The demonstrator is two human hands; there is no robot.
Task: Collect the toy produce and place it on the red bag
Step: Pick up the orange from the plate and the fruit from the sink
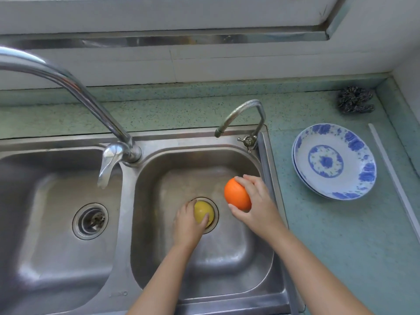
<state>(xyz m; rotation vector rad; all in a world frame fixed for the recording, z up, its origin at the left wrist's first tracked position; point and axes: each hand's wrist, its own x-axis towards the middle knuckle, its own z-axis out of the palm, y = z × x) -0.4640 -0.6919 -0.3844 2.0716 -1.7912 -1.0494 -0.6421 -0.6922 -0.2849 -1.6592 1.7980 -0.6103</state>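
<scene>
Right basin of the double sink, near to far.

1. Left hand is down at the basin floor. Its fingers are curled round the yellow toy fruit, which sits on the drain in the middle of the basin. The fruit lies just beyond the palm, already inside the grip. It is round, with no long axis to line up.
2. Right hand is higher and close to the basin's right wall. It grips the orange toy fruit from the right side, clear of the basin floor.
3. Judgement: both hands are loaded, so the next move is a lift out of the basin. The left has the deeper lift.
4. The red bag is not in view, so its direction cannot be told.
5. Beyond: the small tap at the basin's far right corner, and the large faucet between the basins.
6. On the table right of the sink: stacked blue-patterned plates. A steel scourer lies at the far right corner.
</scene>
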